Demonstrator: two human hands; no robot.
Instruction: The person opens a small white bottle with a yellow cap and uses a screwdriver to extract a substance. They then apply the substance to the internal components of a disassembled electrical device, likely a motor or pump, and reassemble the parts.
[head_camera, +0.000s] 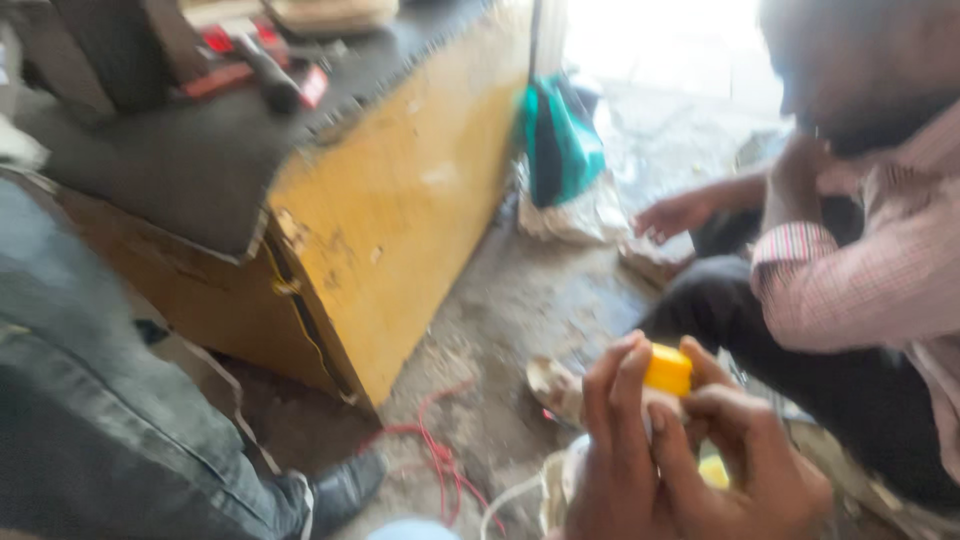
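Near right, left hand (618, 440) and right hand (745, 455) both closed around a small yellow block (668, 370), fingers wrapped. Looks light, rigid, smooth plastic; best pinched by its flat sides. Red wire (435, 455) on floor.

Glossy yellow plastic piece (668, 370); worn yellow wooden cabinet (400, 200) (scuffed, chipped paint).

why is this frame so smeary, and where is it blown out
Head view: motion blur softens everything, including both hands, left hand and right hand, around the small yellow piece. The doorway light at the top is blown to white, with no detail; the yellow cabinet and red wire read only as colour and shape.
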